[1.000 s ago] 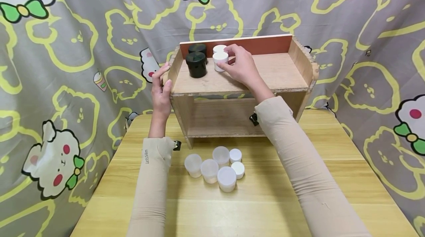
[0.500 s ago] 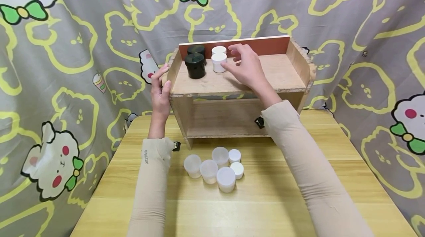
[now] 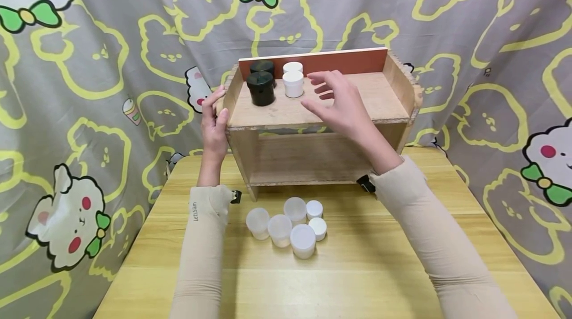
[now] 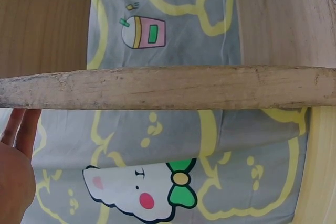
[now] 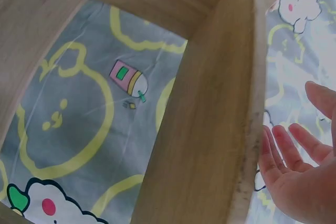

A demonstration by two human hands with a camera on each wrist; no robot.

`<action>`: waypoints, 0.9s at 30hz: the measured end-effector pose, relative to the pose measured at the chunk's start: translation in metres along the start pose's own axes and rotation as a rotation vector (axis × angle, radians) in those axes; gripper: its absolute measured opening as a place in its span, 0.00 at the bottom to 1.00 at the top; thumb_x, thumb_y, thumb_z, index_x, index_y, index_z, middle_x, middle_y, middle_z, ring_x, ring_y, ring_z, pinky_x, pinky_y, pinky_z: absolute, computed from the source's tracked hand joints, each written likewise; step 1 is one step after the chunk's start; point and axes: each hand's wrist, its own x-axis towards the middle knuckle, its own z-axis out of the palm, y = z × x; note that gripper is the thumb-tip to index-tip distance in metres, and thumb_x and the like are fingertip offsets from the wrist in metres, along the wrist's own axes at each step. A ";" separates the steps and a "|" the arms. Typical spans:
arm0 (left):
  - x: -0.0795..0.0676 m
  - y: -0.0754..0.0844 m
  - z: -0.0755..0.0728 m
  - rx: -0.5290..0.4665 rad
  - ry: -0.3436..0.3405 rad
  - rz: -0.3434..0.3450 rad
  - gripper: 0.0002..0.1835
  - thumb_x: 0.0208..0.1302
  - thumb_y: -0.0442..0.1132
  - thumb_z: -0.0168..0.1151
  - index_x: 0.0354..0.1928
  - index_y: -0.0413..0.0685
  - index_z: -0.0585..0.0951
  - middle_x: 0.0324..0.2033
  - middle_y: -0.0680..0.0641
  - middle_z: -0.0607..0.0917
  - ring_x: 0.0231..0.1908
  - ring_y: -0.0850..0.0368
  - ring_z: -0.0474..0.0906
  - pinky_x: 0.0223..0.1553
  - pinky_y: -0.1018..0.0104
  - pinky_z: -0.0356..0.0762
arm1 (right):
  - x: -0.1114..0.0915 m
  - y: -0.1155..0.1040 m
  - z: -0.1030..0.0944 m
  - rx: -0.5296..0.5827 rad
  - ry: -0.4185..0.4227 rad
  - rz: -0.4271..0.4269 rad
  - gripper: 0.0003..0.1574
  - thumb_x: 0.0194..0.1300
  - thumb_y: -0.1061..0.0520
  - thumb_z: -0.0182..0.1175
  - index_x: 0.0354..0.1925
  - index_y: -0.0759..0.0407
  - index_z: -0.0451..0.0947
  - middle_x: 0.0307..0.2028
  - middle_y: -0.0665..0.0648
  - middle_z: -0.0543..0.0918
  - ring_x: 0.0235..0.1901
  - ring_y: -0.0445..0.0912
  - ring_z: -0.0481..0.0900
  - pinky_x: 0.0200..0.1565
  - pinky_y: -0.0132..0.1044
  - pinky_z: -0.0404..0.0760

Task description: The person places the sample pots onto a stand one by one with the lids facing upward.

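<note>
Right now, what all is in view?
Table: one, yellowish, lower foreground
Shelf: one, brown, on the table
Black jars: two, black, shelf top left
White jars: four, white, two atop shelf, two on table
Tubs: four, translucent, on table before shelf
Curtain: count unclear, grey, cartoon-printed, behind shelf
Gadgets: two, black, near the wrists
Sleeves: two, beige, on forearms
Left fingers: one hand, bare, gripping shelf's left side
Right fingers: one hand, bare, right of upper white jars

We count two black jars (image 3: 261, 90), four small white jars (image 3: 293, 86) and four larger translucent tubs (image 3: 303, 243). Besides these, we count one wooden shelf unit (image 3: 386, 93), one table (image 3: 357, 279), one left hand (image 3: 214, 123), one right hand (image 3: 343, 105) and two beige sleeves (image 3: 203, 254).
</note>
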 end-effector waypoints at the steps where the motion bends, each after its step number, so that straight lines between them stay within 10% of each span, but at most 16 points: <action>1: -0.001 0.005 0.000 0.001 -0.001 0.000 0.24 0.71 0.38 0.48 0.66 0.39 0.68 0.73 0.39 0.71 0.73 0.52 0.68 0.72 0.58 0.64 | -0.004 -0.002 0.000 0.007 -0.003 -0.014 0.34 0.64 0.55 0.72 0.65 0.61 0.76 0.57 0.64 0.81 0.54 0.56 0.83 0.57 0.48 0.83; 6: -0.003 0.016 0.002 0.005 0.002 -0.006 0.24 0.71 0.38 0.47 0.66 0.39 0.68 0.73 0.39 0.71 0.73 0.54 0.68 0.72 0.58 0.64 | -0.027 -0.007 -0.002 0.032 -0.027 -0.055 0.33 0.64 0.57 0.72 0.65 0.60 0.77 0.58 0.63 0.82 0.54 0.54 0.83 0.57 0.46 0.83; 27: 0.002 -0.022 -0.002 -0.032 0.015 0.026 0.26 0.68 0.43 0.52 0.66 0.42 0.71 0.73 0.43 0.73 0.69 0.55 0.73 0.67 0.62 0.68 | -0.112 0.009 0.012 0.022 -0.159 -0.104 0.30 0.61 0.58 0.75 0.62 0.55 0.81 0.48 0.52 0.84 0.49 0.44 0.83 0.55 0.41 0.82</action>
